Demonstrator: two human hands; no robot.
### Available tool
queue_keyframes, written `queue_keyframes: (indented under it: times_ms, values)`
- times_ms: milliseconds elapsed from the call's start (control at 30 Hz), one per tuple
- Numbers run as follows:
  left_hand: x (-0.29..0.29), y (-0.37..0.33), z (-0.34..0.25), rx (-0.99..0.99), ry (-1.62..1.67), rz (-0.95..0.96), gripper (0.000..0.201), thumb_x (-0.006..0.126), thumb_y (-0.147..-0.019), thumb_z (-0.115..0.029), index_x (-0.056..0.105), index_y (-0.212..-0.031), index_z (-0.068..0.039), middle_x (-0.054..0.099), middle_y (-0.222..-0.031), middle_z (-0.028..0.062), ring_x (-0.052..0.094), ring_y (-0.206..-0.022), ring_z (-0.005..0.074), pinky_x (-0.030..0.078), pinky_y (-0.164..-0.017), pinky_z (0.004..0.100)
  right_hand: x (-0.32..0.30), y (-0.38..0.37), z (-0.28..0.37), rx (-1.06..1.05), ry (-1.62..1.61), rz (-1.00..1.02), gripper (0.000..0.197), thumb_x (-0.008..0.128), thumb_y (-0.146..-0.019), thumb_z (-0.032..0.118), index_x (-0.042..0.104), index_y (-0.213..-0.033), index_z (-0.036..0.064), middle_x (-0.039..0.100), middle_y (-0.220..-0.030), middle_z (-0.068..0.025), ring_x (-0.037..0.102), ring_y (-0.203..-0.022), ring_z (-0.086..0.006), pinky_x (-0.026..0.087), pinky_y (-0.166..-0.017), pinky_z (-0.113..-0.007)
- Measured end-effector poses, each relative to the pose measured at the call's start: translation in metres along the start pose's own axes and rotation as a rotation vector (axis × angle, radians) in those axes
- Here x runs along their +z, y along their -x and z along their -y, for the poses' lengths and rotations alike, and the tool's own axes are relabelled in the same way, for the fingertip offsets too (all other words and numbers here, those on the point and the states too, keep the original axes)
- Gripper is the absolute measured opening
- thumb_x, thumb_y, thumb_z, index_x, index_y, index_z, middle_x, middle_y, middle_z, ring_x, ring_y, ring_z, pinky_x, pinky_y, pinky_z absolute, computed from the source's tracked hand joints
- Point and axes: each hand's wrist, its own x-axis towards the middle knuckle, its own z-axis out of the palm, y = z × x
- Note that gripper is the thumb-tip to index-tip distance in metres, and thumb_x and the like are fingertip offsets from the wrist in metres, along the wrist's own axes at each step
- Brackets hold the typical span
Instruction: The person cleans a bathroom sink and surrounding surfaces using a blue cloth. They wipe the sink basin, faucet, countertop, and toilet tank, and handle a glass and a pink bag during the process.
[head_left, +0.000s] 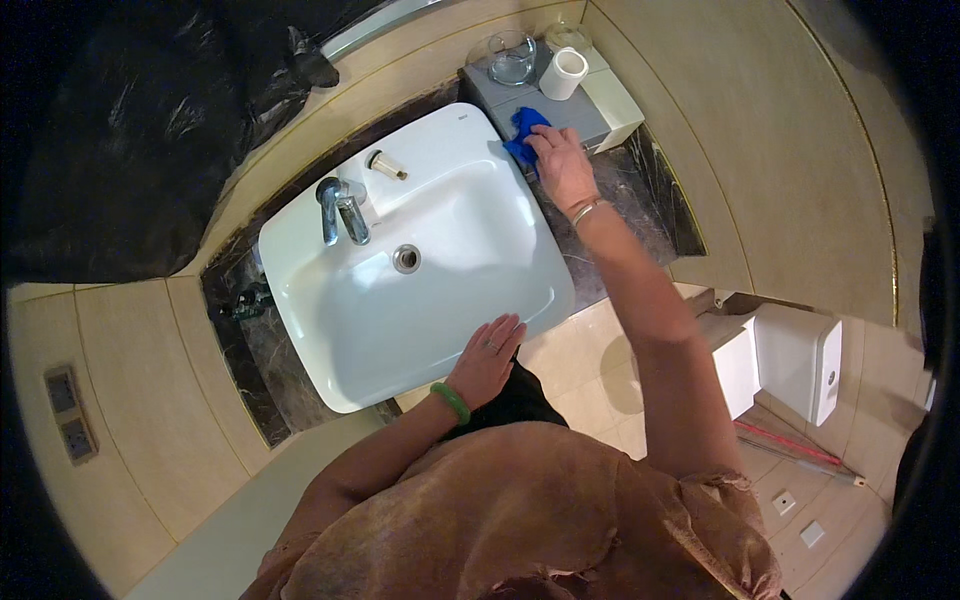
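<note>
Head view: right hand (565, 168) pinches crumpled blue cloth (527, 135) at a flat grey-topped box (580, 122), far right of the glossy ceramic washbasin (335, 330). Left hand (484, 362), fingers straight, slightly spread, is at its near rim. Surface (638, 215): dark veined stone.

small dark mark (462, 118) on the white sink (430, 140), far right corner, too tiny to read

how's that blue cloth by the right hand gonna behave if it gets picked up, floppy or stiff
The blue cloth will probably be floppy, since it lies bunched in soft-looking folds at the fingertips of the right hand. It is likely light, being a small piece beside that hand. Rolling seems unlikely given its crumpled, uneven outline.
</note>
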Motion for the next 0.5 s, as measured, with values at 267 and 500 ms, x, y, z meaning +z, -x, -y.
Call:
queue_keyframes:
  times_ms: [267,500]
  values:
    - [-0.037,-0.064,0.020,-0.028,0.312,-0.179,0.047,0.061,-0.086,-0.010,0.050,-0.130,0.001,0.051,-0.128,0.0217,0.052,-0.117,0.0402,0.044,-0.100,0.0445,-0.028,-0.003,-0.080,0.080,0.218,-0.111,0.030,0.056,-0.077,-0.002,0.067,-0.103,0.0064,0.065,-0.121,-0.0108,0.058,-0.097,-0.0349,0.048,-0.089,-0.042]
    - [-0.114,-0.245,0.034,-0.123,0.286,-0.691,0.056,0.064,-0.084,-0.007,0.044,-0.135,0.003,0.051,-0.128,0.0246,0.053,-0.116,0.0415,0.046,-0.097,0.0429,-0.045,-0.004,-0.080,-0.083,0.161,0.005,0.031,0.057,-0.076,-0.001,0.066,-0.105,0.0066,0.065,-0.120,-0.0086,0.058,-0.096,-0.0327,0.050,-0.088,-0.041]
